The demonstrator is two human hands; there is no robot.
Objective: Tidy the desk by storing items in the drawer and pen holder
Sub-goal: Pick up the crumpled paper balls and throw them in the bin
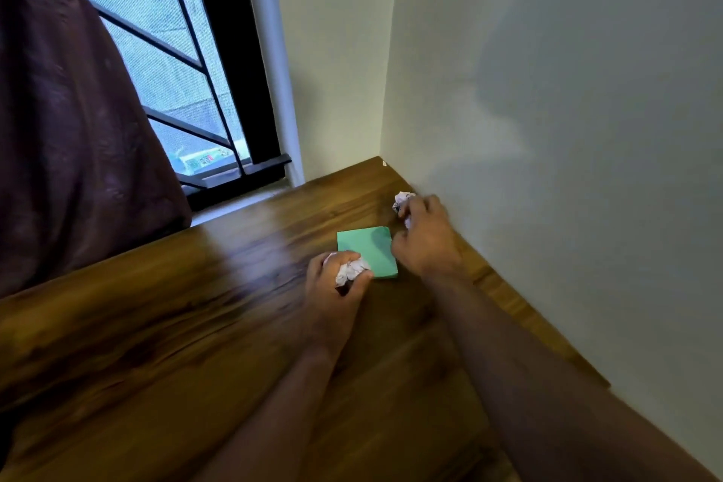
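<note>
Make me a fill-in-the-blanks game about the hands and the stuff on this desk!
1. Each hand grips a ball of crumpled ____.
2. The square pad between the left hand and the right hand is coloured ____.
3. The desk is made of ____.

Missing words: paper; green; wood.

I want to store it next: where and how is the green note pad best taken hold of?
Pinch the green note pad by its two opposite side edges, coming from above. It lies flat on the desk, so only its thin edges offer a hold, but both hands already hold crumpled paper.

Both forearms outstretched, left hand [336, 278] and right hand [424, 237] each with fingers curled, palms down.
</note>
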